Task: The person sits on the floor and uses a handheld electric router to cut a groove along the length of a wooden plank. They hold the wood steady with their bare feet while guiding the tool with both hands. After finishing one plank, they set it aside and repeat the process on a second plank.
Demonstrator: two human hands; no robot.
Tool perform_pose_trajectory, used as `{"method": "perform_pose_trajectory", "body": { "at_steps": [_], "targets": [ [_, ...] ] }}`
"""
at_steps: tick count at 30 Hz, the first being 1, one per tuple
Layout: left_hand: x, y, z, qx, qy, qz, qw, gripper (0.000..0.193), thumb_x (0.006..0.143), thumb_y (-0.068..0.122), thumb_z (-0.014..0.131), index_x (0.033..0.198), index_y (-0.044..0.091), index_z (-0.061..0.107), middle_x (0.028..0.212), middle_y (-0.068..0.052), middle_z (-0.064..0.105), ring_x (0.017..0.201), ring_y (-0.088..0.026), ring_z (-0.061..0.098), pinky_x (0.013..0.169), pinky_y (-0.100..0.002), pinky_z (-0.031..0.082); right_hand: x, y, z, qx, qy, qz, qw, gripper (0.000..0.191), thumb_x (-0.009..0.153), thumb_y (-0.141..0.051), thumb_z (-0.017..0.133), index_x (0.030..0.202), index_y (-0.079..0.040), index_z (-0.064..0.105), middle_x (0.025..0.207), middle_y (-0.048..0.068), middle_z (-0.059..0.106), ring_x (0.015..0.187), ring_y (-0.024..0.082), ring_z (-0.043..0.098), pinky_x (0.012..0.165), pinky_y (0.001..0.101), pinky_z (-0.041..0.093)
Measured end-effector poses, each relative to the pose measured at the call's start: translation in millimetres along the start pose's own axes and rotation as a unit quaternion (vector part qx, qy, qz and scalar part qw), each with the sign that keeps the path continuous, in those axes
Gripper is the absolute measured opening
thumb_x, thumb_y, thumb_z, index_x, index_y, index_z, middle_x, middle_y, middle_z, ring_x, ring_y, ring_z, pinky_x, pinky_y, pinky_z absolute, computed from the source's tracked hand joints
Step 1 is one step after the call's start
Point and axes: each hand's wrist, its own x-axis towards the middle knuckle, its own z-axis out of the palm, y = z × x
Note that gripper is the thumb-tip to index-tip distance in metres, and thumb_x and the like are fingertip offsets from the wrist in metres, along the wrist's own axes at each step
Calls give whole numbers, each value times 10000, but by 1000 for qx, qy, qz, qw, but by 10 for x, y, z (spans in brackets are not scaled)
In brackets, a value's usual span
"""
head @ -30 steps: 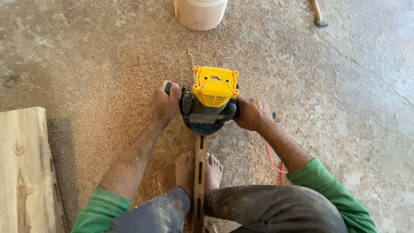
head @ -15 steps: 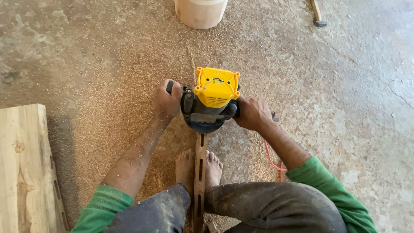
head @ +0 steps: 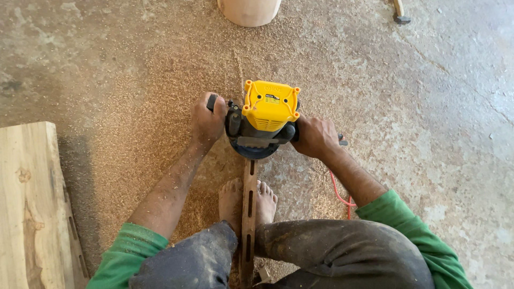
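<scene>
A yellow and black router [head: 266,118] sits on a narrow wooden strip [head: 248,214] with slots cut in it, lying on the concrete floor. My left hand [head: 208,121] grips the router's left handle. My right hand [head: 315,136] grips its right handle. My bare foot [head: 247,199] rests on the strip just behind the router. A red cord [head: 338,190] runs down from the tool by my right forearm.
Sawdust [head: 160,91] covers the floor around the router. A pale wooden plank [head: 29,214] lies at the left. A cream bucket [head: 248,9] stands at the top edge, and a hammer [head: 399,12] lies at the top right.
The router and both hands have stayed almost still, shifting only slightly along the strip.
</scene>
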Motion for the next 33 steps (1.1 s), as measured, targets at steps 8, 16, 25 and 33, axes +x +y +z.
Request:
{"method": "perform_pose_trajectory", "body": {
  "at_steps": [8,16,25,33],
  "targets": [
    [-33,-14,-15,1,1,36,999,280,998,243,558,930,-14,647,803,-160,678,750,-296,691,690,-423,535,-36,-15,42,-3,23,-4,1000,279,943,-369,651,1074,-134,580,642,57,656,481,204,623,461,398,489],
    [-59,-31,-15,-11,-10,16,1000,283,1001,256,547,942,-9,628,776,-132,673,722,-257,680,660,-402,531,-52,-25,56,-2,27,-7,1000,290,943,-373,649,1069,-125,568,610,46,636,449,174,594,440,367,455],
    [-156,-134,-16,-5,-4,24,1000,266,1010,266,562,1002,11,638,818,-146,673,754,-274,679,693,-408,535,-108,-79,85,-2,50,-2,999,298,908,-357,666,1099,-145,579,655,92,679,519,246,647,501,423,489],
    [-107,-1,-3,-20,-19,7,1000,248,987,259,563,976,25,643,782,-115,679,729,-242,688,678,-391,544,-142,-36,110,32,53,6,998,324,883,-348,682,1111,-141,582,729,118,716,627,307,713,573,466,546]
  ]
}}
